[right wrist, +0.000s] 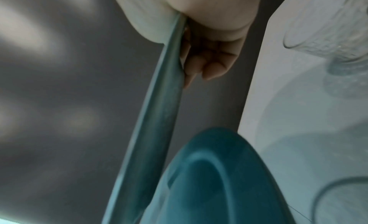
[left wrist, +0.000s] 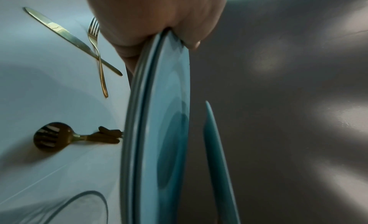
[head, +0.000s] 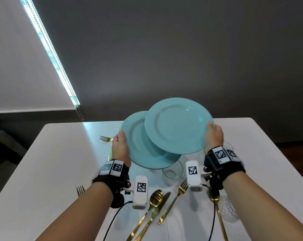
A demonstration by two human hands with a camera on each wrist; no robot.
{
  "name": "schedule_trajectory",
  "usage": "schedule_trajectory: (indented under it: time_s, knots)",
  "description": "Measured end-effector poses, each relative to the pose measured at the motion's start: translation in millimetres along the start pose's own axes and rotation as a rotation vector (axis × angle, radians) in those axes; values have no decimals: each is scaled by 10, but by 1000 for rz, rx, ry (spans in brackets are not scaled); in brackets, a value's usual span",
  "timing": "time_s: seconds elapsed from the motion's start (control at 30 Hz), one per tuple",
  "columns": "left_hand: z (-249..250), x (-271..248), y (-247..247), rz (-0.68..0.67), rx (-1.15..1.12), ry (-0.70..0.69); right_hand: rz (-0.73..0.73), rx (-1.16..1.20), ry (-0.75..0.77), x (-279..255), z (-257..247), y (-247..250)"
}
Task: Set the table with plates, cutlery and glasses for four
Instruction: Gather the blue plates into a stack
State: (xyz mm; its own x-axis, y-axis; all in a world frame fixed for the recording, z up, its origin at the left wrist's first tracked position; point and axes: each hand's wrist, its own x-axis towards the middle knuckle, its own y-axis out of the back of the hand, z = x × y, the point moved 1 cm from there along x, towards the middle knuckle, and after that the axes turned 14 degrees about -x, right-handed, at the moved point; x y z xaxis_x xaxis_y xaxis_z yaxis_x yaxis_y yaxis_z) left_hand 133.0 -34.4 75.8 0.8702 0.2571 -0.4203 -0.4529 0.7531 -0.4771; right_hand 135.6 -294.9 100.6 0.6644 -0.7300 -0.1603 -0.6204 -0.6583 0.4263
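Head view: right hand (head: 214,136) grips the right rim of a single teal plate (head: 176,125), thumb on top, fingers (right wrist: 207,67) curled under the rim per right wrist view. Plate is lifted, tilted, held above and to the right of the plate stack (head: 140,146). Left hand (head: 120,147) clamps the left rim of that stack, thumb over the top edge; left wrist view shows at least two plate edges pinched together (left wrist: 143,101), exact count cannot tell. The single plate overlaps the stack in head view, but left wrist view shows a gap between them, so apart. Both are held in the air over the white bench (head: 56,164).

Below the hands on the bench: clear glass (head: 172,171) under the stack, gold fork (head: 175,202), gold spoon (head: 147,207) and gold knife (head: 152,216) lying between the two wrists. Another gold spoon (head: 216,207) and a ribbed glass (head: 230,211) sit under the right wrist. Beyond the left hand lies a fork (head: 105,138); fork tines (head: 80,190) show outside the left forearm. Left wrist view also shows a knife and fork crossed (left wrist: 95,54), and a spoon (left wrist: 51,136).
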Motion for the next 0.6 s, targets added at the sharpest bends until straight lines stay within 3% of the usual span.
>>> schedule_trajectory:
  time_s: [0.17,0.37,0.6]
  knots:
    - [-21,-183,14,-38,52,34,-97,-71,0,-293,177,-122]
    - [-53,-100,243,-17,101,87,-105,-159,-6,-540,327,-125]
    - [112,-66,555,-125,73,182,-206,-203,-13,-1003,381,-391]
